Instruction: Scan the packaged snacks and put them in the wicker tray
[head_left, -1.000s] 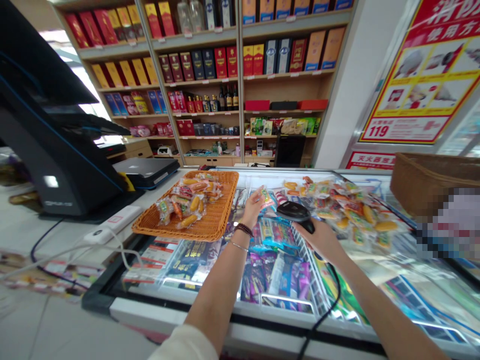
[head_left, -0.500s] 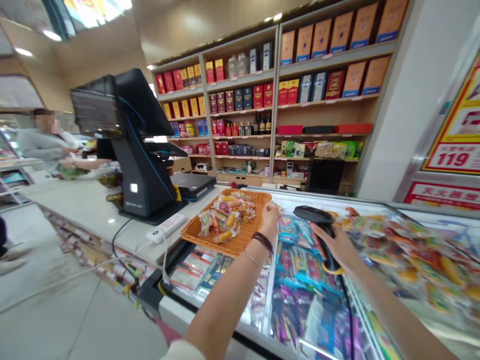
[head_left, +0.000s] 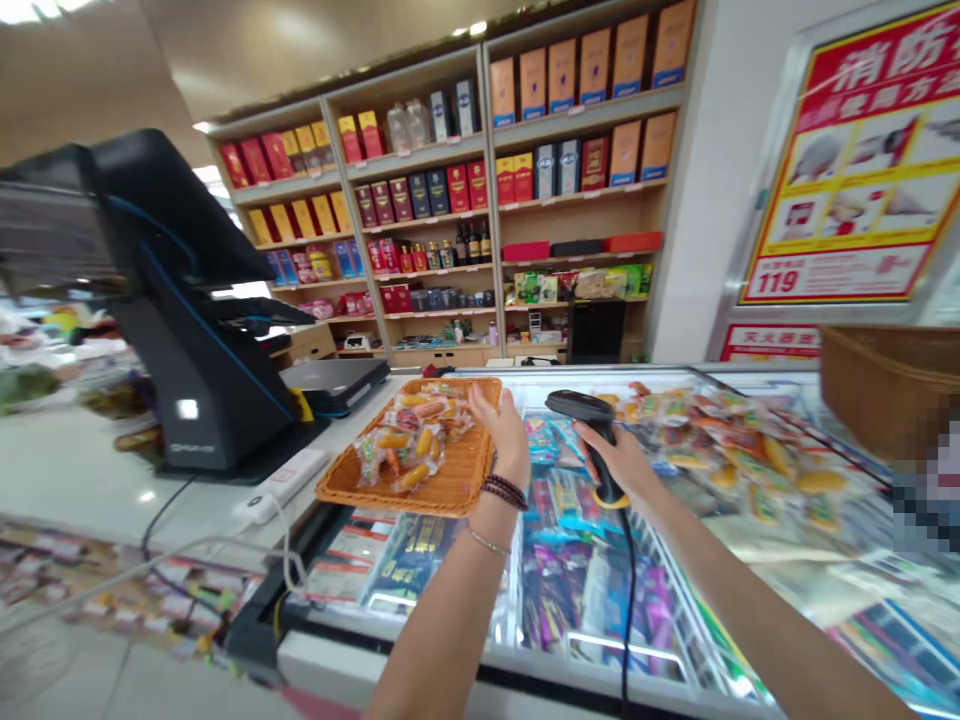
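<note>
A shallow orange wicker basket stands on the glass top of the freezer, with several small wrapped snacks in clear packets inside. My left hand, a dark bead bracelet at its wrist, is over the basket's right edge. Its fingers are spread and nothing shows in them. My right hand grips a black barcode scanner by the handle, its head pointing left. A black cable runs down from the scanner. To the right lies a heap of similar wrapped snacks.
A dark checkout terminal and a flat scale stand at the left. Beside them lies a white power strip with cables. At the right edge a brown basket appears near a partly visible person. Stocked shelves line the back.
My view has turned to the right, bringing the brown basket and the person at the right edge into sight. My left hand's fingers have opened out. The scanner stays in my right hand.
</note>
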